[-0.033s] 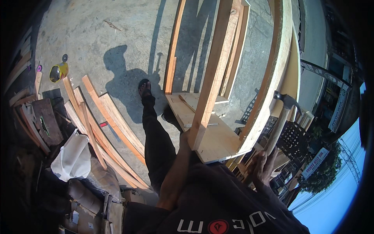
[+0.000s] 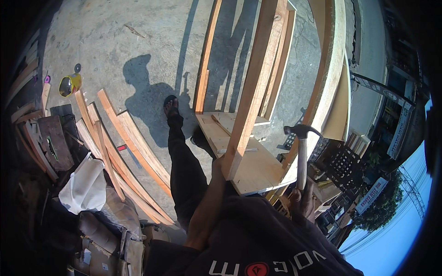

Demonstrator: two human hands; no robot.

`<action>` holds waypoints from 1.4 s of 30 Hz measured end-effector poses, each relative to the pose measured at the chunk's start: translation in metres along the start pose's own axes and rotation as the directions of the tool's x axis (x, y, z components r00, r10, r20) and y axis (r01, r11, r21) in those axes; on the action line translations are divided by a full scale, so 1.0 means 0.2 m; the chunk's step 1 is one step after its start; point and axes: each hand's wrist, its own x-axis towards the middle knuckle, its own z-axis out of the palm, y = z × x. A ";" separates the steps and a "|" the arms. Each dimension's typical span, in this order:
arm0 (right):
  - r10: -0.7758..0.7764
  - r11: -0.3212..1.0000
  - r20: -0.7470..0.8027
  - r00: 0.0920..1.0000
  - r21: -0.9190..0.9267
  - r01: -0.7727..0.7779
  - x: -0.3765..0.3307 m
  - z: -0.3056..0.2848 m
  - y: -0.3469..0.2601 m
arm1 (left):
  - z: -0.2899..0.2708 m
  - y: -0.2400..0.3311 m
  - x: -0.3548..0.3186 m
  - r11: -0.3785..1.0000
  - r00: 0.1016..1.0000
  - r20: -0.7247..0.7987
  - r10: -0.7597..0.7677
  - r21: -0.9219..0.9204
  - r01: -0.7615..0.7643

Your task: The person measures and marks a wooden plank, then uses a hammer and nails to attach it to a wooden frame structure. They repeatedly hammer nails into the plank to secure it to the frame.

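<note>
My left hand [image 2: 219, 164] grips the foot of an upright wooden post [image 2: 252, 87], where it meets a flat wooden board [image 2: 260, 171] of a light timber frame. My right hand [image 2: 300, 198] is closed around the wooden handle of a claw hammer [image 2: 301, 138]. The hammer is held upright, with its dark metal head above the board's right edge. Further uprights of the frame [image 2: 205, 69] rise behind the post, and a curved timber piece [image 2: 328, 78] stands to the right.
Several long curved wooden slats [image 2: 131, 147] lie on the concrete floor at the left, beside a white cloth [image 2: 85, 186] and stacked scrap wood [image 2: 53, 138]. A yellow tool [image 2: 69, 85] lies further back. My sandalled foot [image 2: 171, 106] stands by the frame. Dark lattice furniture [image 2: 343, 161] is at the right.
The hammer has moved left and slightly down, closer to the post and board. My left hand stays on the post's foot.
</note>
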 end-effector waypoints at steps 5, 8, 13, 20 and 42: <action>0.134 0.985 0.038 0.990 -0.117 -0.128 -0.01 -0.02 -0.04 | -0.07 -0.04 0.04 0.976 0.995 -0.054 0.080 0.205 -0.068; 0.211 0.972 -0.084 0.974 0.123 -0.200 0.04 -0.06 -0.06 | -0.07 -0.02 0.12 0.978 0.997 -0.017 0.072 0.200 -0.068; 0.054 0.935 0.306 0.950 -0.348 0.059 0.07 -0.10 -0.06 | -0.09 -0.04 0.18 0.664 0.960 0.069 0.273 0.709 -0.240; -0.026 0.998 0.468 0.883 -0.040 0.051 0.10 -0.08 -0.07 | 0.01 0.00 0.08 0.993 0.999 -0.006 0.043 0.113 -0.042; 0.753 0.306 -0.108 0.649 0.931 -0.199 -0.46 0.55 -0.03 | 0.50 0.56 -0.01 0.743 0.975 -0.123 -0.185 0.632 0.220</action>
